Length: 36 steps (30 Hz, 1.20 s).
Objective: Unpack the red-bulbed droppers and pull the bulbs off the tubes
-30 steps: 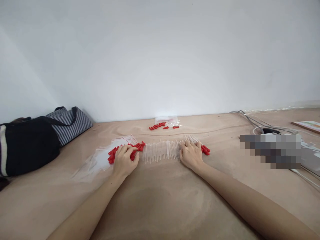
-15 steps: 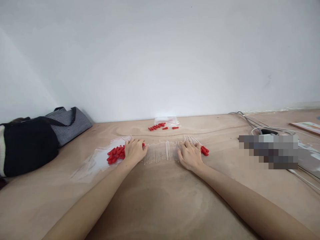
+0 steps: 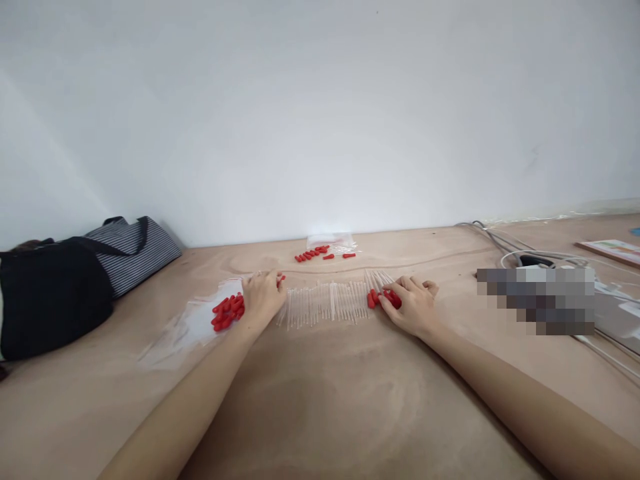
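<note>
A row of thin clear tubes point(image 3: 320, 303) lies side by side on the wooden table, between my two hands. My left hand point(image 3: 263, 299) is closed at the row's left end, with a small red bulb-shaped piece point(image 3: 281, 281) showing at its fingertips. Just left of that hand, a pile of similar red pieces point(image 3: 227, 312) rests on clear plastic bags point(image 3: 185, 330). My right hand point(image 3: 415, 308) is open at the right end, fingers apart, its thumb and forefinger touching several red pieces point(image 3: 391, 298). Part of that group is hidden under the fingers.
Farther back lie more red pieces point(image 3: 311, 253) and a clear bag point(image 3: 330, 240) with thin tubes. A black bag point(image 3: 55, 300) and a striped bag point(image 3: 133, 253) stand at the left. Cables point(image 3: 493, 243) and a blurred-out object point(image 3: 540, 300) are at the right.
My right hand has moved right, off the tubes. The red pieces that lay to its right now show left of it, by its thumb. My left hand has shifted slightly left and up.
</note>
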Available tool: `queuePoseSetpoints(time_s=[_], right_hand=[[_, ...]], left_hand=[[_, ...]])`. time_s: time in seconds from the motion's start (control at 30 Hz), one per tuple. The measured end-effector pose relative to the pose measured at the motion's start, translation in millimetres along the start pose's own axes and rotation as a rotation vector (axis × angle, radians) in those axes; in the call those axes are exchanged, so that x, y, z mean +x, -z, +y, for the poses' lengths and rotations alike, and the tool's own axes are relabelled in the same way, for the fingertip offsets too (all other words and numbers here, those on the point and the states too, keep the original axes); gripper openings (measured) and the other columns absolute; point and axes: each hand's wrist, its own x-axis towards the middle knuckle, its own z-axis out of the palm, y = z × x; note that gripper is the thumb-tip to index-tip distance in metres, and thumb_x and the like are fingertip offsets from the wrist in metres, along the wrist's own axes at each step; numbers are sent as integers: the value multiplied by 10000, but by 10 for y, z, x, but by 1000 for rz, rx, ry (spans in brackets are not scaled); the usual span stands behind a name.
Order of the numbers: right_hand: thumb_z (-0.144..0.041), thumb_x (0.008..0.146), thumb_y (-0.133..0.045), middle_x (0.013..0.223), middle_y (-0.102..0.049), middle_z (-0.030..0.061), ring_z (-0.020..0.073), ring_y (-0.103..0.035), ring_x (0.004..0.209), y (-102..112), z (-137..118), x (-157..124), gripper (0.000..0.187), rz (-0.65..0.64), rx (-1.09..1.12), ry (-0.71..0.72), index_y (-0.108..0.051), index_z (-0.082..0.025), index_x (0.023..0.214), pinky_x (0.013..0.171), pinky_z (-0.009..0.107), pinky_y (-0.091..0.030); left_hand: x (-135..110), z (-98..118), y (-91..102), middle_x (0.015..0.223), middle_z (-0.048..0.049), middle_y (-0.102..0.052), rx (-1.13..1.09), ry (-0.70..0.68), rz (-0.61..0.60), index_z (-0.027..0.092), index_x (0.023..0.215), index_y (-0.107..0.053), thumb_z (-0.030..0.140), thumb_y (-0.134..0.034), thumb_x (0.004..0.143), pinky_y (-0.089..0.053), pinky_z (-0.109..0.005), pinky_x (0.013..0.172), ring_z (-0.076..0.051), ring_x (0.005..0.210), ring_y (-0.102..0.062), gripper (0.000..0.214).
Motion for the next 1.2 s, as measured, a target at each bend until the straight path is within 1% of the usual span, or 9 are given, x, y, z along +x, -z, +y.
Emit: queuePoseSetpoints(time_s=[0.17, 0.3, 0.43, 0.6, 0.77, 0.87, 1.0, 1.13, 1.2], right_hand=[[-382, 778, -456, 746, -554, 25, 152, -431, 744, 80, 48, -85, 262, -28, -78, 41, -654, -212, 806, 722, 329, -164], [-388, 790, -448, 753, -542, 24, 148, -416, 736, 97, 69, -120, 269, -42, -92, 56, -663, -226, 791, 726, 334, -163], [-367, 803, -451, 756, -537, 21, 146, -411, 735, 68, 83, -130, 252, -40, -94, 59, -674, -251, 790, 734, 340, -163], [-307, 829, -447, 779, -549, 29, 144, -424, 741, 36, 111, -112, 243, -6, -95, 80, -685, -261, 814, 734, 338, -173], [-294, 857, -432, 774, -573, 29, 139, -449, 735, 51, 16, -81, 256, 137, -57, 31, -683, -256, 827, 751, 343, -187], [-310, 855, -440, 742, -572, 21, 131, -451, 715, 77, -160, -111, 252, 201, 7, 45, -682, -252, 820, 764, 339, -198], [-295, 855, -444, 727, -569, 16, 123, -441, 698, 105, -420, -192, 233, 231, 101, 181, -673, -257, 857, 748, 313, -212], [-271, 852, -472, 702, -582, -8, 105, -451, 670, 96, -573, -257, 184, 314, 104, 363, -655, -251, 855, 748, 304, -208], [-260, 851, -484, 701, -594, -25, 94, -462, 660, 76, -617, -278, 161, 334, 83, 441, -642, -262, 883, 764, 310, -198]], left_hand=[[-253, -555, 182, 789, -23, -684, -164, 74, 202, 208, 918, -612, 311, -485, 718, -389, -359, 714, -225, 725, -610, 259], [-586, -952, 205, 736, -22, -671, -290, 101, 190, 197, 868, -603, 403, -492, 716, -428, -283, 572, -194, 648, -584, 280], [-777, -1093, 108, 736, -24, -662, -304, -37, 201, 196, 864, -599, 405, -487, 740, -454, -292, 655, -189, 692, -579, 267], [-789, -1091, 56, 822, -43, -651, -327, -134, 184, 208, 869, -592, 413, -483, 758, -469, -310, 695, -199, 749, -592, 258], [-830, -767, 177, 775, -48, -615, -374, -211, 325, 205, 821, -603, 363, -525, 755, -458, -327, 714, -198, 742, -575, 188], [-867, -368, 195, 728, -42, -603, -545, -366, 127, 197, 773, -621, 280, -487, 796, -457, -277, 669, -161, 712, -565, 160], [-852, 133, 100, 697, -31, -602, -755, -432, -149, 190, 780, -634, 283, -456, 825, -432, -226, 554, -116, 584, -530, 206], [-784, 471, 9, 687, -28, -599, -968, -265, -265, 171, 798, -629, 367, -405, 853, -429, -247, 589, -128, 612, -528, 303], [-756, 622, -11, 628, -18, -573, -1136, -152, -384, 158, 761, -615, 449, -360, 857, -422, -245, 558, -125, 578, -512, 398]])
